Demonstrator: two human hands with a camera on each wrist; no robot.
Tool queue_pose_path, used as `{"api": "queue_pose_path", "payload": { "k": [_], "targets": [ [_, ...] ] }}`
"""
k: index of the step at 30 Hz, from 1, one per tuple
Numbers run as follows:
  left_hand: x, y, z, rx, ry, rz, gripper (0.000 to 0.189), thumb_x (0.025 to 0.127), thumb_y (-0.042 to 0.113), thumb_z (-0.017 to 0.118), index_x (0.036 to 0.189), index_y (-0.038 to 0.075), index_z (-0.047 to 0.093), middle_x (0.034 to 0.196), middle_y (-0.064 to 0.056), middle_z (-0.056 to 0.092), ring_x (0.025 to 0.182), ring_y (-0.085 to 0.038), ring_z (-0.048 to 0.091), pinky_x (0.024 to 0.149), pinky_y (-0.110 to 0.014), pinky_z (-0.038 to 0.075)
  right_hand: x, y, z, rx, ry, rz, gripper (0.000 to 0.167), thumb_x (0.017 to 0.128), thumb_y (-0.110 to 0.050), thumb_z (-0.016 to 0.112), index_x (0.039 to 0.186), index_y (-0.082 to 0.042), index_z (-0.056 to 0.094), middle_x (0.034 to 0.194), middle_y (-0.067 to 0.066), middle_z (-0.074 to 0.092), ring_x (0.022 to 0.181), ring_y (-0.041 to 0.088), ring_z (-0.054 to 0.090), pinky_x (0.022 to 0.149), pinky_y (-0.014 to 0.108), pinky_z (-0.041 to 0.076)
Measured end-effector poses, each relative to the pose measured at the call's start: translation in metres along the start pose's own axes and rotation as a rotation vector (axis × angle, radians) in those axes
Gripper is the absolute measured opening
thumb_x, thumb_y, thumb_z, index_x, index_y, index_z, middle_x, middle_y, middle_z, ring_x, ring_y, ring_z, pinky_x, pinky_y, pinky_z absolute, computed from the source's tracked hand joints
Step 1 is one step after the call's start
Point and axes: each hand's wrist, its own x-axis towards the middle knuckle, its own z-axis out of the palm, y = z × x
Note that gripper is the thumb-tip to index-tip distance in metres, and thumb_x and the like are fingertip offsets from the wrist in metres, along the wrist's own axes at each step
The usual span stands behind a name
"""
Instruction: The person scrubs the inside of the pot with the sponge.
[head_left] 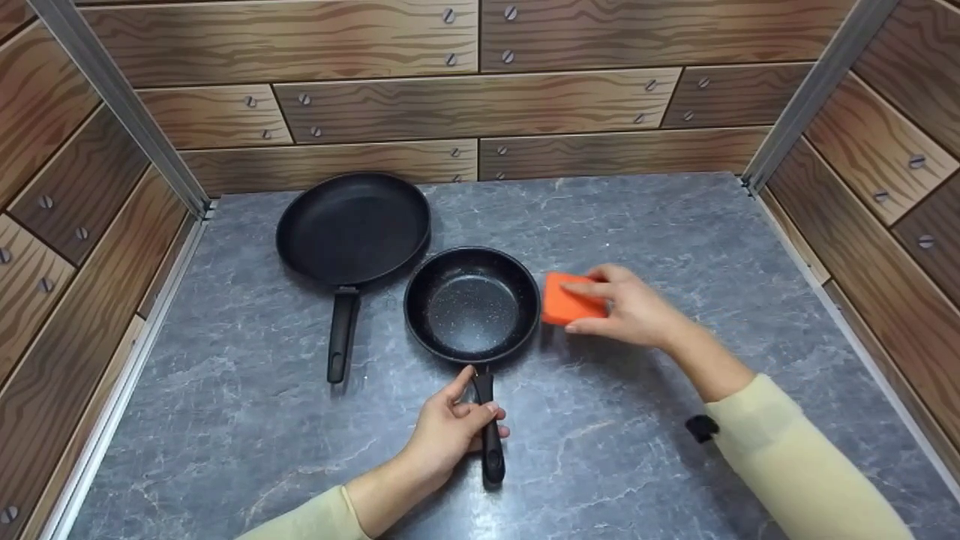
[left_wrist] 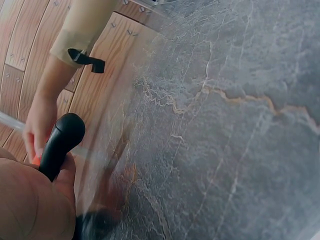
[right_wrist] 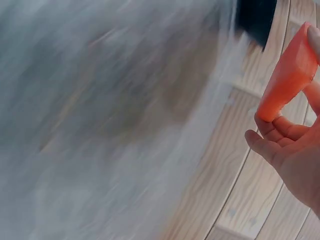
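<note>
My left hand (head_left: 450, 431) grips the black handle (head_left: 491, 446) of a small speckled frying pan (head_left: 476, 315) in the middle of the table. The handle's rounded end shows above that hand in the left wrist view. Just right of the pan's rim, my right hand (head_left: 630, 307) holds an orange sponge (head_left: 562, 300) between thumb and fingers. In the right wrist view the sponge (right_wrist: 290, 75) is seen from its edge, pinched at both ends. The inside of the small pan shows pale specks and nothing lying in it.
A larger black frying pan (head_left: 356, 229) stands at the back left, its handle (head_left: 343, 337) toward me, close to the small pan's rim. The grey marbled table (head_left: 637, 465) is bounded by wood-patterned panels (head_left: 480, 105) at the back and both sides, with metal posts at the corners.
</note>
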Motion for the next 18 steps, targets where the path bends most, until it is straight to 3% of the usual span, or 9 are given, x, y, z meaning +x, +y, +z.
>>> {"api": "queue_pose_path", "payload": {
  "k": [7, 18],
  "targets": [
    [0.0, -0.001, 0.0, -0.008, 0.001, 0.005, 0.089, 0.1, -0.002, 0.067, 0.169, 0.001, 0.011, 0.101, -0.023, 0.075, 0.082, -0.026, 0.078, 0.082, -0.045, 0.066, 0.027, -0.03, 0.014, -0.054, -0.053, -0.063, 0.072, 0.084, -0.059, 0.085, 0.143, -0.021, 0.07, 0.143, 0.02, 0.057, 0.127, 0.038, 0.055, 0.108, 0.057, 0.049],
    [0.0, 0.0, 0.001, -0.007, 0.001, 0.001, 0.087, 0.101, -0.002, 0.066, 0.169, 0.001, 0.011, 0.1, -0.022, 0.075, 0.08, -0.024, 0.078, 0.082, -0.045, 0.066, 0.048, -0.047, 0.033, -0.151, -0.155, -0.05, 0.072, 0.082, -0.063, 0.085, 0.14, -0.021, 0.073, 0.144, 0.018, 0.057, 0.129, 0.037, 0.055, 0.106, 0.056, 0.053]
  ]
}}
